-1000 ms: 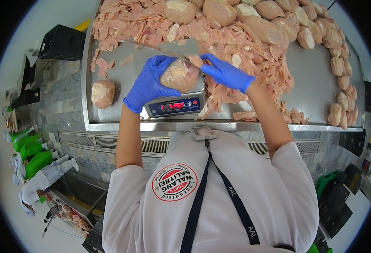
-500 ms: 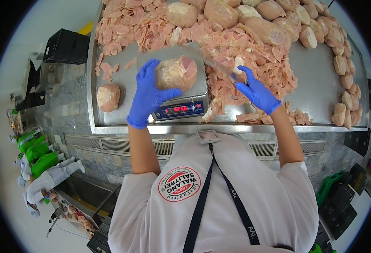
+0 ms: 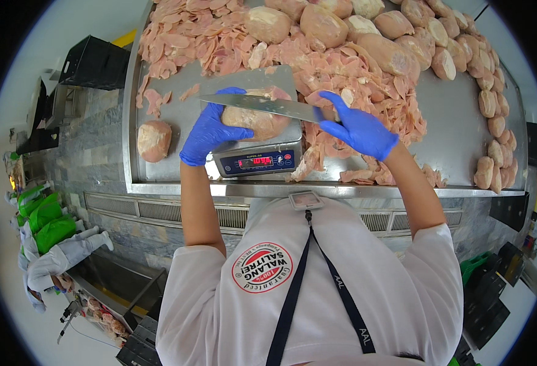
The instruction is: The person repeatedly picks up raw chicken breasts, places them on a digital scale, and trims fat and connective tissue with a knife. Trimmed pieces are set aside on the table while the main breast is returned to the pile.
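Observation:
My left hand [image 3: 210, 133], in a blue glove, is closed around the side of a rounded pale-pink ham [image 3: 255, 124] on a digital scale [image 3: 257, 163]. A long, wide-bladed knife [image 3: 265, 106] lies across the top of the ham, its tip pointing left over my left hand. My gloved right hand [image 3: 361, 129] grips the knife's handle, which the fingers mostly hide. Thin pink meat slices [image 3: 341, 79] are heaped just beyond and beside my right hand. Left of the scale, another ham [image 3: 154, 141] sits alone on the steel table.
The steel table [image 3: 445, 122] has a raised front rim near my waist. Several whole hams [image 3: 393, 24] are piled at the back and along the right side. Black crates [image 3: 95, 64] stand off to the left. Farther left, people in green and white [image 3: 61, 238] work.
The knife has swung down and left, from behind the ham to across its top. My right hand has shifted slightly left, and the ham has tilted under my left hand.

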Available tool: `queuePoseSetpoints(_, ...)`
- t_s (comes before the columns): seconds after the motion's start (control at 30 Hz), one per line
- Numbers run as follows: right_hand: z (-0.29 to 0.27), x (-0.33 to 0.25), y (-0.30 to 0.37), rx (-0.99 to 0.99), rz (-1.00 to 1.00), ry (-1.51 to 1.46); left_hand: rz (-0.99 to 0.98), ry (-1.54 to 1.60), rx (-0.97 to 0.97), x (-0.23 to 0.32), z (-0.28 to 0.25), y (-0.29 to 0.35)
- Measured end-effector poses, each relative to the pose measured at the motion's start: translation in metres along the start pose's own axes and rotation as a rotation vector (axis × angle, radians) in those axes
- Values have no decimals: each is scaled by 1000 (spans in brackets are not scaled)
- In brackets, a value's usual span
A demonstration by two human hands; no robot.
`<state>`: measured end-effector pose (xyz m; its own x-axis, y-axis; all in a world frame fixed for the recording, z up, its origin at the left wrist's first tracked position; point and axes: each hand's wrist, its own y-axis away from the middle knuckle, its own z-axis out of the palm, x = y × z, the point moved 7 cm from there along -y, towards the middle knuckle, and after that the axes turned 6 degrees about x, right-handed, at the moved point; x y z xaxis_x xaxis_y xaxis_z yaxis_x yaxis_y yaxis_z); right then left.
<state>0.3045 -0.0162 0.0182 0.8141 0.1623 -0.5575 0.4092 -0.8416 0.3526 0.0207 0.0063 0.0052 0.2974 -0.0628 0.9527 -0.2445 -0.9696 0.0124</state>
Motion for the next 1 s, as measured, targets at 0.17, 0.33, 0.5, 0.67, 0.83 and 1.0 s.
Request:
queuePoseSetpoints(0.17, 14, -31, -67, 81, -260, -249, -66, -42, -32, -12, 0, -2)
queuePoseSetpoints(0.33, 5, -4, -77, -216, 65, -332, 18, -41, -104, 0, 0, -2)
queuePoseSetpoints(0.5, -15, 33, -22, -113, 119, -388, 97, -191, -90, 14, 0, 6)
queuePoseSetpoints(0.67, -1, 49, -9, 258, -81, -131, 247, -650, -34, 53, 26, 17)
queuePoseSetpoints(0.83, 38, 38, 3, 402, -45, -38, 151, -933, 57, 60, 47, -4)
queuePoseSetpoints(1.0, 79, 16, 29, 513, -92, 34, 71, -907, 199, 55, 50, -18)
